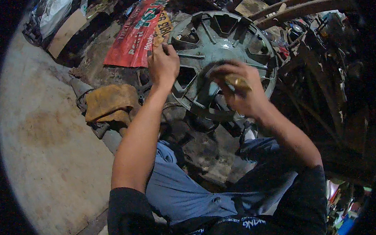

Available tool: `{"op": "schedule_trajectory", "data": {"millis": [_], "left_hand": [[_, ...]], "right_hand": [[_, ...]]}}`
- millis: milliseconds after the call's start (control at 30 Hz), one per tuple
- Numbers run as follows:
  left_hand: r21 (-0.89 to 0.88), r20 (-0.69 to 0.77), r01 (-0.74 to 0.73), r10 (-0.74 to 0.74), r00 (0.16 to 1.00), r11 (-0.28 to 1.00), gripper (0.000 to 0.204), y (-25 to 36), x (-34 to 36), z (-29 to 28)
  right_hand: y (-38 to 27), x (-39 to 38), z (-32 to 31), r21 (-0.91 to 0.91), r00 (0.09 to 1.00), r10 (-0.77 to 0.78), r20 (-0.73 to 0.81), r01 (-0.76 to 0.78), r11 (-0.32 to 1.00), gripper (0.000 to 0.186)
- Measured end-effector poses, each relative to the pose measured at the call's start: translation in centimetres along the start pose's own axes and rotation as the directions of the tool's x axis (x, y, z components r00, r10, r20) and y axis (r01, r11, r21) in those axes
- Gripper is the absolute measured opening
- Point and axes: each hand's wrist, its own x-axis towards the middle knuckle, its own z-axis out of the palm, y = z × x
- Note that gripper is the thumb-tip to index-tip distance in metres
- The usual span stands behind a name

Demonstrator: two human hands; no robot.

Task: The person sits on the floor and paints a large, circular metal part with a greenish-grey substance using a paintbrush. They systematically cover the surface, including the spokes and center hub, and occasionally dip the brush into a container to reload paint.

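Observation:
A round, grey-green spoked wheel cover [229, 45] is propped in front of me, with wide gaps between its spokes. My left hand [163, 65] is closed on its left edge, the arm stretched forward. Over the lower middle of the cover is my right hand [241, 88], its fingers curled around a small yellowish-handled tool [237, 81]. Motion smears this hand, and the working end of the tool cannot be made out. The hand hides part of the hub and lower spokes.
A red printed sheet [133, 34] lies beyond my left hand. Left of my forearm is a folded yellow-brown cloth [111, 102], next to a pale stained board [52, 134]. Curved metal bars [302, 6] and dark scrap [319, 79] crowd the right side.

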Motion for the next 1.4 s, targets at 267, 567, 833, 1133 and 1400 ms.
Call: {"op": "schedule_trajectory", "data": {"millis": [267, 567, 833, 1133, 1400], "left_hand": [[0.075, 0.031, 0.077, -0.079, 0.996, 0.994, 0.039, -0.5, 0.2, 0.5], [-0.027, -0.073, -0.033, 0.031, 0.997, 0.999, 0.037, -0.9, -0.2, 0.9], [0.012, -0.065, 0.026, -0.025, 0.998, 1.000, 0.039, -0.1, -0.3, 0.9], [0.049, 0.004, 0.086, -0.087, 0.996, 0.995, 0.042, 0.2, -0.5, 0.1], [0.115, 0.042, 0.109, -0.114, 0.993, 0.987, 0.042, -1.4, 0.2, 1.0]], "right_hand": [[0.6, -0.7, 1.0, -0.002, 0.988, 0.151, 0.010, -0.151, 0.989, 0.061], [0.2, 0.0, 1.6, -0.073, 0.991, 0.036, -0.129, -0.045, 0.996, 0.022], [2.0, -0.1, 1.6, -0.103, 0.995, -0.012, -0.103, 0.001, 0.995, 0.031], [-0.8, 0.3, 1.9, 0.155, 0.997, 0.069, 0.034, -0.073, 0.985, 0.030], [0.5, 0.0, 1.5, 0.122, 0.995, 0.013, 0.102, -0.025, 0.992, 0.019]]}}
